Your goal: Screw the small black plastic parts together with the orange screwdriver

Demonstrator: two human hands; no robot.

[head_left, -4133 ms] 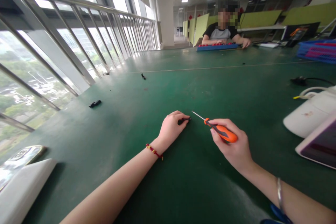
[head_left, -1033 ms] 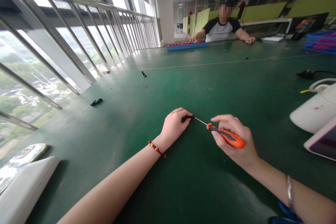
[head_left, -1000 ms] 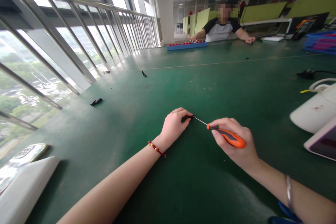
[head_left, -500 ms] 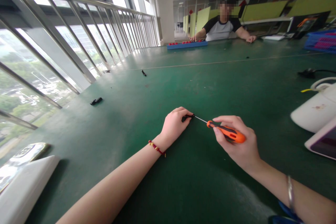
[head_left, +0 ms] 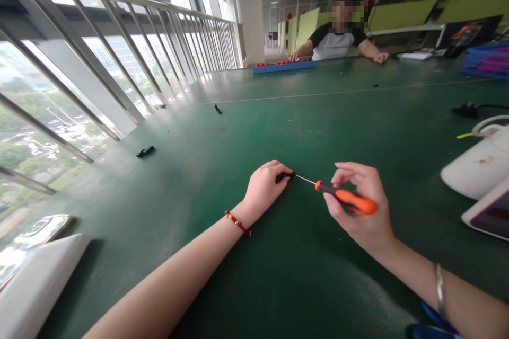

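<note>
My left hand [head_left: 267, 183] rests on the green table and pinches a small black part [head_left: 283, 176], mostly covered by the fingers, so its kind does not show. An orange and black screwdriver [head_left: 350, 199] lies across my right hand [head_left: 368, 212], its handle between the thumb and the palm side. My right index and other fingertips are lifted off the handle. The thin metal shaft points left, and its tip meets the right end of the black part.
Small black pieces [head_left: 145, 151] lie on the green table [head_left: 254, 132] to the left. At the near left is a white box [head_left: 51, 275] beside a phone [head_left: 43, 230]. A white kettle-like vessel [head_left: 477, 164] stands right. Across sits a person [head_left: 336, 45] by a blue tray [head_left: 284, 67].
My right fingers have loosened and risen from the screwdriver handle, which has turned and shifted slightly right. My left hand and the black part stay in place.
</note>
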